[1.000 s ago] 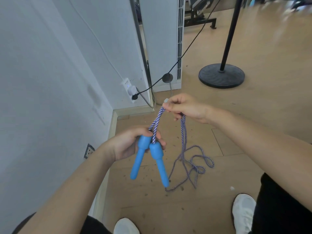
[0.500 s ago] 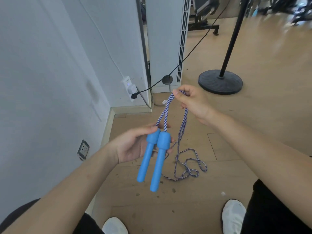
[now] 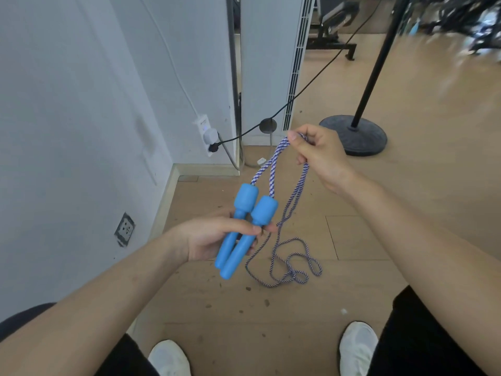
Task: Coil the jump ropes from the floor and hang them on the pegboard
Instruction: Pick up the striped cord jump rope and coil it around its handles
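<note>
My right fingers (image 3: 294, 137) are curled in, thumb against forefinger, pinching the rope (image 3: 273, 169) at the top of a doubled loop, with the right hand (image 3: 318, 156) held high. Down below, my left hand (image 3: 208, 240) is wrapped round both blue handles (image 3: 254, 210). The thumb is clamped across their thin shafts, and the fat ends point up, side by side and touching. Two strands run from the handles up to my pinch. Two more drop from under that hand to the floor (image 3: 379, 226), where the slack lies in a loose tangle just beyond the handles' lower tips.

I'd call this the coiling step, and early in it: one loop is measured out and a good deal of rope is down there uncoiled. Next move, as I read it, is to bring the pinched loop over to the left hand and trap it against the handles. Then I reach for another length, drawing evenly so the tangle doesn't pull into a knot.

The pegboard isn't in shot, and I see no other ropes. My right palm hides how the strands pass through it. Whether that floor tangle is a true knot or just crossed loops is too fine to tell. The far room, top right, is a blur.
</note>
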`<state>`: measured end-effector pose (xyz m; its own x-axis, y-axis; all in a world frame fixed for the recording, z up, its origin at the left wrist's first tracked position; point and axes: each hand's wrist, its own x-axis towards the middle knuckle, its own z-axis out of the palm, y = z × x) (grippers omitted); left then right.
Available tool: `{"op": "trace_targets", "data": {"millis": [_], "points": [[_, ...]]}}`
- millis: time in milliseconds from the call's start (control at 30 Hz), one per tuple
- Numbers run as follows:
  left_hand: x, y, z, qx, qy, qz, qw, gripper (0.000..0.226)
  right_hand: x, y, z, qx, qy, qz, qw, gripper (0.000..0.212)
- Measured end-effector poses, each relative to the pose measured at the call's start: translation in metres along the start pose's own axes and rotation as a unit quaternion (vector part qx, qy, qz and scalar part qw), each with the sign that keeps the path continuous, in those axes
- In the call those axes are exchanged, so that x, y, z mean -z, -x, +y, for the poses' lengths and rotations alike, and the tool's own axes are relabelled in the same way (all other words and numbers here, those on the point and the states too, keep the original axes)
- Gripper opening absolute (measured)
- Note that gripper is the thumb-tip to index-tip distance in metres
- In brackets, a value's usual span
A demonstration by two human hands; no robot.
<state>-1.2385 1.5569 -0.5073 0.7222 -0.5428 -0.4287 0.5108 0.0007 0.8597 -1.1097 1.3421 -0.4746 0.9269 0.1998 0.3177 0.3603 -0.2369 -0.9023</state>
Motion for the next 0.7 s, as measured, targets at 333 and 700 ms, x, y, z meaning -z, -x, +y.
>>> {"op": "trace_targets", "data": {"millis": [333,700], "points": [[0.013,0.002,0.011,-0.199,0.055,0.172,0.963,0.015,-0.002,0.024,0.014,-0.023,0.071,-0.125,0.989,0.016],[0.016,0.002,0.014,-0.212,0.174,0.229,0.934,0.024,-0.037,0.075,0.002,-0.039,0.056,-0.242,0.968,0.022]]}}
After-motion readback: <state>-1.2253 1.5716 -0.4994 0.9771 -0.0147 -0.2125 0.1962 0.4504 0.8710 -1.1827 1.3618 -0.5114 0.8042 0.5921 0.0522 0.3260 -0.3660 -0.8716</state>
